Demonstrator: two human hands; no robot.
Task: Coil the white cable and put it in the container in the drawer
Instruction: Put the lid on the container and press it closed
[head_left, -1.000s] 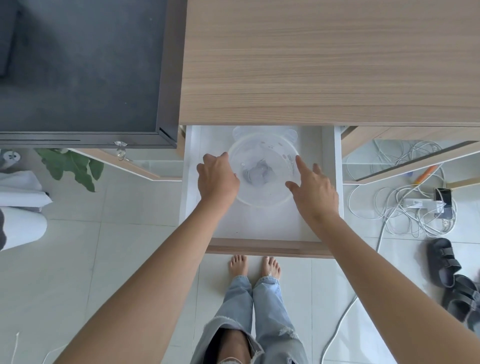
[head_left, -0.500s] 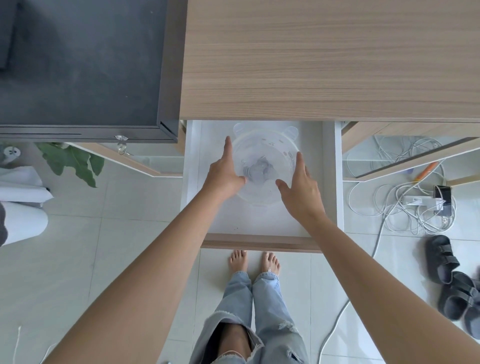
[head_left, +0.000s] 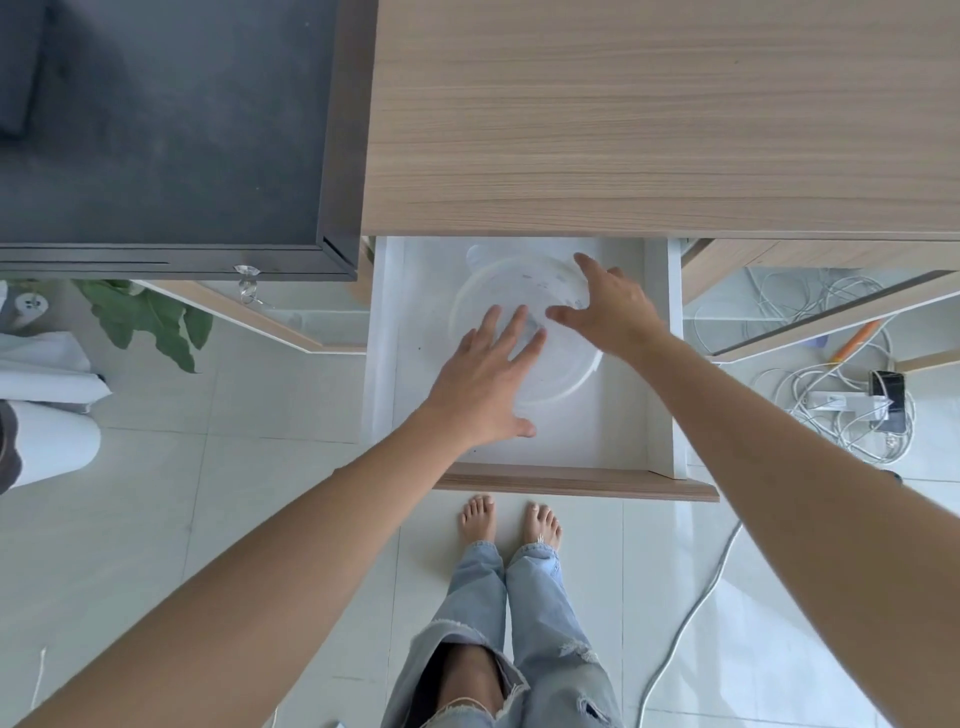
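Both hands reach into the open white drawer (head_left: 660, 364): left hand (head_left: 483, 384) flat, fingers spread, on the round clear plastic container (head_left: 498, 291); right hand (head_left: 613, 306) splayed over its rim.

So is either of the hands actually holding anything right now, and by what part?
Neither hand has closed a grip. The left hand lies flat, fingers spread, on the clear container lid in the drawer; the right hand spreads over its far right rim.

One head view looks steeply down from above the open drawer (head_left: 660, 364), close over it, facing the cabinet.
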